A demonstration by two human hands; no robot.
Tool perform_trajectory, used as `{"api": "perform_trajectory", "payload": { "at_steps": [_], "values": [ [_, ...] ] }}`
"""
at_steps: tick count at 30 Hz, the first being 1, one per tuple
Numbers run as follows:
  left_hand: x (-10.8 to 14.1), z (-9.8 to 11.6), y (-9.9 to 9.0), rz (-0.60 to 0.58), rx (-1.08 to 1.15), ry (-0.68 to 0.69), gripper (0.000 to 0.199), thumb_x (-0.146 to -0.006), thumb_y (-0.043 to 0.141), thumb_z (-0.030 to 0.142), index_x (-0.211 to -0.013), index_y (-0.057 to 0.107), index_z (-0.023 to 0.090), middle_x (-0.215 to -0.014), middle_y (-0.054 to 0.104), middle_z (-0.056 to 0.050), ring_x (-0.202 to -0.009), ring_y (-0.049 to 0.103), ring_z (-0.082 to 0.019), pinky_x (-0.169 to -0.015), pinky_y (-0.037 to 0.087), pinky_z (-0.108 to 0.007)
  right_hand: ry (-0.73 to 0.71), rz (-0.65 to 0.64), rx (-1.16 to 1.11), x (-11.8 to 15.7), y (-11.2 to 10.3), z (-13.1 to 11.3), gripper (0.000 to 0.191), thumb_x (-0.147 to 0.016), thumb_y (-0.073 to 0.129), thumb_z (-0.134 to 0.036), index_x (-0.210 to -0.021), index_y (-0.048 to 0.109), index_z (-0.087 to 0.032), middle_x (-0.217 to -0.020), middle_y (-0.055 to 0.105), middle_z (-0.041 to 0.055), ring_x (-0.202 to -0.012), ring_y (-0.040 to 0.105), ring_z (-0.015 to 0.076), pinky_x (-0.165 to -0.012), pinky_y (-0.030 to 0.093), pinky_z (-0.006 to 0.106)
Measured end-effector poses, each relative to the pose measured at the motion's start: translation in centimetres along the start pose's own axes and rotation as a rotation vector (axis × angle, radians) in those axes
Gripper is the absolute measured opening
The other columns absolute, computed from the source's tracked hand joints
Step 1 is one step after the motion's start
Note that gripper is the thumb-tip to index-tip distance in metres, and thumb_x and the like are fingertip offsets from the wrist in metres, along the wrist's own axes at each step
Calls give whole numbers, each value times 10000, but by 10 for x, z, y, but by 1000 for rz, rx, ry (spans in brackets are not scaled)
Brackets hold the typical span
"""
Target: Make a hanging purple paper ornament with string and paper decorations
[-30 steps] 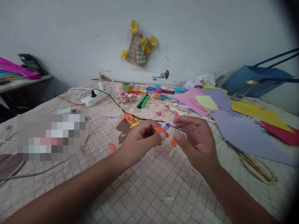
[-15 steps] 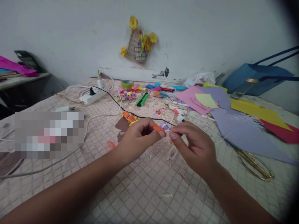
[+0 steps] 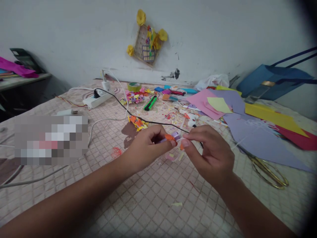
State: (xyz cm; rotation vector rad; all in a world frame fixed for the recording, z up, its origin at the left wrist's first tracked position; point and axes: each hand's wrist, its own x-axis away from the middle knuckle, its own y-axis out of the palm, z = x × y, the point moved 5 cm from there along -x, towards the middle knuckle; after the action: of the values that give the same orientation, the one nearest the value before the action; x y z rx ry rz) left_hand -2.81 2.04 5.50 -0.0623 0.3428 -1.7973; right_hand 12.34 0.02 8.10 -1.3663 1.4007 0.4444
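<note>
My left hand (image 3: 148, 145) pinches a small orange paper piece (image 3: 169, 137) between thumb and fingers. A purple paper piece (image 3: 176, 135) sits right behind it, partly hidden by my fingers. Close on the right, my right hand (image 3: 210, 152) has thumb and forefinger pressed together on a thin white string (image 3: 180, 139) that reaches to the paper pieces. Just under my right fingertips shows another orange bit (image 3: 182, 146); whether it is held or hangs there I cannot tell. Both hands are a little above the quilted cloth (image 3: 158, 198).
Behind my hands lie orange and yellow cut-outs (image 3: 137, 122), a green cutter (image 3: 150, 103), a white glue gun (image 3: 192, 119) and a tape roll (image 3: 134, 86). Gold-handled scissors (image 3: 268, 172) and purple foam sheets (image 3: 257, 142) are right. A power strip (image 3: 99, 100) with cables is left.
My right hand has shifted slightly right, and more of the purple piece shows. The string between the hands looks straighter; its loop below is no longer seen. The view has tilted slightly.
</note>
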Motion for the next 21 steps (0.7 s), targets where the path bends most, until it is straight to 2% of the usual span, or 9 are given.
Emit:
{"api": "perform_trajectory", "payload": {
  "at_steps": [6,10,15,21],
  "values": [
    [1,2,2,-27,-9,-2,239,-741,626,349,-654,503,164,-604,464,33,-560,395,-95,-487,280,-217,33,-8,-21,-1,2,2,181,-758,615,-100,-853,624,-254,-743,616,2,-715,581,170,-665,484,348],
    [2,-1,2,-36,13,-7,264,-739,641,374,-661,491,171,-598,449,40,-553,386,-92,-478,273,-215,126,3,-77,-1,2,7,139,-777,610,-129,-834,624,-255,-752,612,7,-728,578,173,-663,480,349],
    [1,-3,3,-49,32,-10,264,-744,643,374,-665,491,173,-592,439,43,-542,383,-87,-466,260,-212,248,-43,-138,0,2,13,134,-800,603,-134,-816,626,-265,-745,605,10,-721,565,173,-646,457,343],
    [3,-1,4,-55,41,-8,264,-741,646,369,-664,490,171,-605,472,34,-551,398,-90,-470,275,-213,309,-58,-153,1,3,17,111,-816,605,-172,-803,623,-281,-731,602,13,-733,554,189,-658,439,361]
  ]
}}
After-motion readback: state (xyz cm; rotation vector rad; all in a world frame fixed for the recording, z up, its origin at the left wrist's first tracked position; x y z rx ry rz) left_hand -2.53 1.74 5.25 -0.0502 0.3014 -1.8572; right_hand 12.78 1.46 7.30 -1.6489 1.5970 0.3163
